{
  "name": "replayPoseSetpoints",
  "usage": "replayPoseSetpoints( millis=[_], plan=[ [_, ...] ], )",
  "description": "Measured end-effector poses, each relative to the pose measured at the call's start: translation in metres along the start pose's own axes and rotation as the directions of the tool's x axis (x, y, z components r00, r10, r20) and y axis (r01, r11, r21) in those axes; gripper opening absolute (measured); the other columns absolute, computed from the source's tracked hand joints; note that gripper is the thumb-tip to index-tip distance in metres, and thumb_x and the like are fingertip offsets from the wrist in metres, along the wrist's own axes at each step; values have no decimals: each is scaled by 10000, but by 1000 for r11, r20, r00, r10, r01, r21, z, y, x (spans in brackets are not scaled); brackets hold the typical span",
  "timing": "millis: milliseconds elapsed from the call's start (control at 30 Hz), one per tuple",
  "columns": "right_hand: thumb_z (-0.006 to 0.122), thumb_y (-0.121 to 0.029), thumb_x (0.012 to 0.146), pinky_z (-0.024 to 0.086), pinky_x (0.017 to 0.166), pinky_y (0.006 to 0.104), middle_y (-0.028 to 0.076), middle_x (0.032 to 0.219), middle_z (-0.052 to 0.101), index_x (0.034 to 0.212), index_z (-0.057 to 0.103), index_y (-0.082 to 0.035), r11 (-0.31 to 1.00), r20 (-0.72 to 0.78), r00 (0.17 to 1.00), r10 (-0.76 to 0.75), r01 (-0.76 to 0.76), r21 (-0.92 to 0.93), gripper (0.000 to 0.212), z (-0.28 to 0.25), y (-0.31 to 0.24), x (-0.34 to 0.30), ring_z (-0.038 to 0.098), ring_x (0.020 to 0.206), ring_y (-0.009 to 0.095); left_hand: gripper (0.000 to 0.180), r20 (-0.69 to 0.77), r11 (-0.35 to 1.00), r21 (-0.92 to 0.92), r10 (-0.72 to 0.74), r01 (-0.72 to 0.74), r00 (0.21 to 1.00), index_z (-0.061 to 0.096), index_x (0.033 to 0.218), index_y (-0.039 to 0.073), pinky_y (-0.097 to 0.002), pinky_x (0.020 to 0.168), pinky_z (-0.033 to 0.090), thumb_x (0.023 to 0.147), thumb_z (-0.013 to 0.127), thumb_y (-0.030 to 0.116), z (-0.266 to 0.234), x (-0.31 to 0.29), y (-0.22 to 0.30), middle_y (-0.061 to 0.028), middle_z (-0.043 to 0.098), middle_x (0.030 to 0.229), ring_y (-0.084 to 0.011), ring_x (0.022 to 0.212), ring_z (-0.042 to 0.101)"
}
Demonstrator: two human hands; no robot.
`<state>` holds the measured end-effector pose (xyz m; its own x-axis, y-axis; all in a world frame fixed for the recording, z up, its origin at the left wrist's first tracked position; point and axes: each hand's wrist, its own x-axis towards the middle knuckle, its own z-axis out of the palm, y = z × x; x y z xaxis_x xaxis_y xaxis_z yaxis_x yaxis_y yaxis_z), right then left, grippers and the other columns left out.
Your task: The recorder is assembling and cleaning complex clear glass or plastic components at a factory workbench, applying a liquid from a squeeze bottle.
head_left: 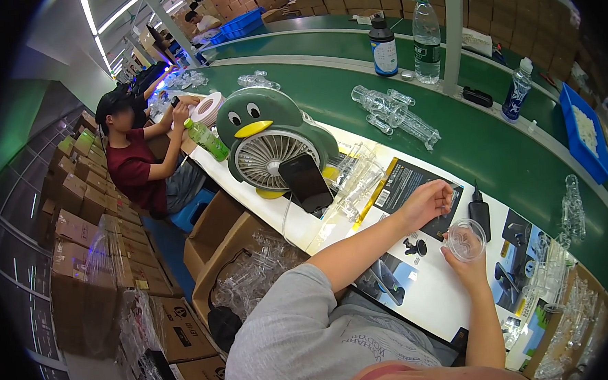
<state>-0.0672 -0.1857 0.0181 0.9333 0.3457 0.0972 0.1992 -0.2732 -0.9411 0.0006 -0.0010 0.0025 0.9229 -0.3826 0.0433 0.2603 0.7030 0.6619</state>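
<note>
My right hand (470,269) grips a clear round plastic cup-like part (467,239), its circular rim facing up. Just to the left and farther off, my left hand (430,204) hovers over the printed boards with its fingers curled together; whatever is inside them, if anything, is hidden. A black bottle with a thin nozzle (479,215) lies by the right hand's far side. Beneath both hands is a white table surface covered with printed sheets (428,269). Clear plastic tube-shaped parts (358,177) lie in a heap left of my left hand.
A green penguin-shaped fan (277,133) stands at left with a phone (306,183) leaning on it. A carton of clear parts (253,272) is beside me. More clear parts (398,115) rest on the green conveyor belt (481,150). A co-worker (137,147) sits farther left.
</note>
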Motion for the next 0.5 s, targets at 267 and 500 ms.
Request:
replayPoseSetpoints(
  millis=[267, 500],
  plan=[
    [696, -10, 707, 446, 847, 288, 88, 998, 623, 1043, 546, -26, 1000, 4, 1000, -2, 2, -15, 368, 0, 0, 0, 596, 943, 169, 208, -5, 1000, 1, 5, -5, 1000, 535, 890, 68, -264, 696, 434, 931, 454, 254, 0, 0, -1, -20, 538, 773, -125, 732, 526],
    [697, -1, 705, 446, 849, 286, 84, 1005, 618, 1043, 548, -29, 1000, 3, 1000, -14, 14, -15, 370, -1, -1, 0, 593, 949, 167, 211, -3, 1000, -6, -10, 10, 1000, 538, 893, 70, -259, 692, 434, 928, 458, 263, 1, 0, 0, -18, 544, 769, -122, 726, 530]
  ],
)
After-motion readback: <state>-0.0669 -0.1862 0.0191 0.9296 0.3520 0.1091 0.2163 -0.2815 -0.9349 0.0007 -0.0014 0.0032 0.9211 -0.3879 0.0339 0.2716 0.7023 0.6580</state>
